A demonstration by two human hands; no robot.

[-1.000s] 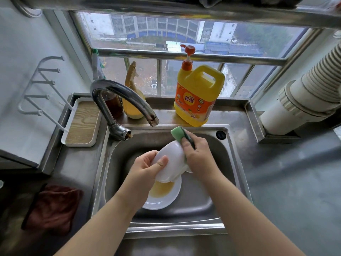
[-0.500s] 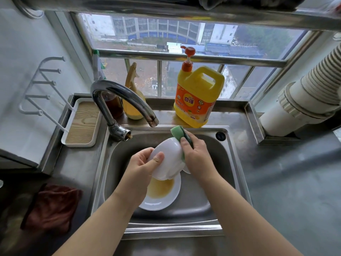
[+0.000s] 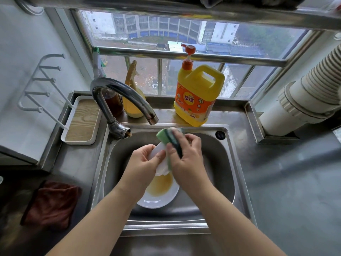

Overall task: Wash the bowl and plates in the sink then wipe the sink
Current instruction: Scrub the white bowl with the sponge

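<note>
Over the steel sink (image 3: 224, 169) my left hand (image 3: 143, 166) grips a white bowl (image 3: 160, 163), held tilted and mostly covered by both hands. My right hand (image 3: 186, 159) holds a green sponge (image 3: 168, 139) with a dark scouring side and presses it against the bowl. Below them, on the sink floor, lies a white plate (image 3: 158, 198) smeared with yellow-brown sauce. No water runs from the curved tap (image 3: 125, 95).
A yellow detergent jug (image 3: 198, 93) with a red pump stands on the ledge behind the sink, beside a yellow spray bottle (image 3: 132, 100) and a dark bottle. A dark red cloth (image 3: 52, 204) lies on the counter at left. A wood-lined white tray (image 3: 83, 121) sits far left.
My right hand has slid the sponge leftward across the bowl, covering more of it. The bowl and my left hand have stayed over the plate.
</note>
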